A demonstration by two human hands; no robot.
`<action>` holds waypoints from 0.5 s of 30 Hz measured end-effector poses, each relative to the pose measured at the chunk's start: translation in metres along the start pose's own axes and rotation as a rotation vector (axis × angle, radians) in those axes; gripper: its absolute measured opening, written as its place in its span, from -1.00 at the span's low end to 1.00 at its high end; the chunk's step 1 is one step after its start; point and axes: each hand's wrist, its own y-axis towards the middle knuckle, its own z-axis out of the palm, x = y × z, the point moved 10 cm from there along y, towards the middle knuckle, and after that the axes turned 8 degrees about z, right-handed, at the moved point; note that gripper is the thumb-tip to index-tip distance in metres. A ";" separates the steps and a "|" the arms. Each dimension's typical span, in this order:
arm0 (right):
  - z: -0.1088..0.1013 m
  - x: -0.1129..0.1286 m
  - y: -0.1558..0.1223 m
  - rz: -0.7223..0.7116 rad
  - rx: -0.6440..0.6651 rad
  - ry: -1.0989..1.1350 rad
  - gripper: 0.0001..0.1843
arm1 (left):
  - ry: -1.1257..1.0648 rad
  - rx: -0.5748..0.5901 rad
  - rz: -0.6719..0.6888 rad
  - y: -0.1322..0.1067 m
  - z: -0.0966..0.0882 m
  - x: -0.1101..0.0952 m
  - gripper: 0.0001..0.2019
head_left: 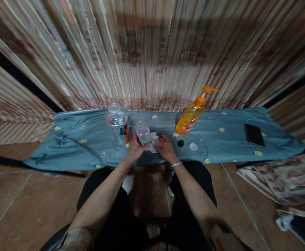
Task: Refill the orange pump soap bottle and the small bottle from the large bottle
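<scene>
My left hand [135, 149] is closed around a small clear plastic bottle [143, 132], which tilts away from me above the cloth. In my right hand [165, 148] is a crumpled white tissue [154, 142], pinched between the fingers close beside the bottle. A larger clear bottle with dark lettering [117, 123] stands just left of my left hand. A small black cap [180, 143] and a round white lid [193, 146] lie to the right of my right hand.
A pump bottle of orange liquid [190, 116] stands behind the caps. At the right lies a dark phone-like slab [254, 135]. The narrow table wears a teal cloth [233, 150], with a pleated curtain [147, 52] behind it.
</scene>
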 end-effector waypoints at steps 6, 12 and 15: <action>-0.018 -0.001 0.009 0.053 -0.051 0.173 -0.65 | 0.035 0.020 -0.008 0.002 -0.002 0.001 -0.22; -0.031 0.016 0.014 0.053 -0.037 0.351 -0.63 | 0.024 0.099 -0.030 0.002 0.017 0.011 -0.22; -0.028 0.035 0.017 0.067 -0.005 0.589 -0.56 | 0.014 0.107 -0.040 0.004 0.022 0.017 -0.22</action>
